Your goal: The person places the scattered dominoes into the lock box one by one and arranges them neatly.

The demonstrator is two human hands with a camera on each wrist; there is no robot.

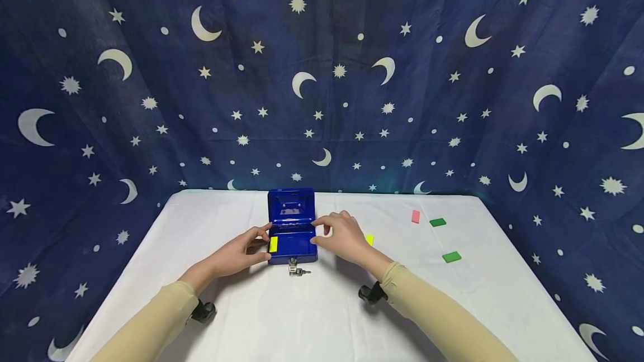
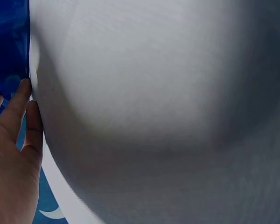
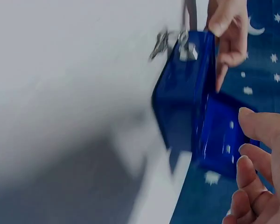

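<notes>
A blue metal cash box stands with its lid raised at the back of the white table. A yellow tile lies inside along the left wall. From the lock at its front hang keys, also seen in the right wrist view. My left hand holds the box's left side, thumb at the front corner and fingers toward the hinge. On the right side, my right hand has thumb and forefinger spread at the edge; the right wrist view shows these fingers loosely bent beside the box.
Partly behind my right hand lies another yellow tile. Farther right are a pink tile and two green tiles, one toward the back and one nearer. A dark curtain with moons and stars hangs behind the table.
</notes>
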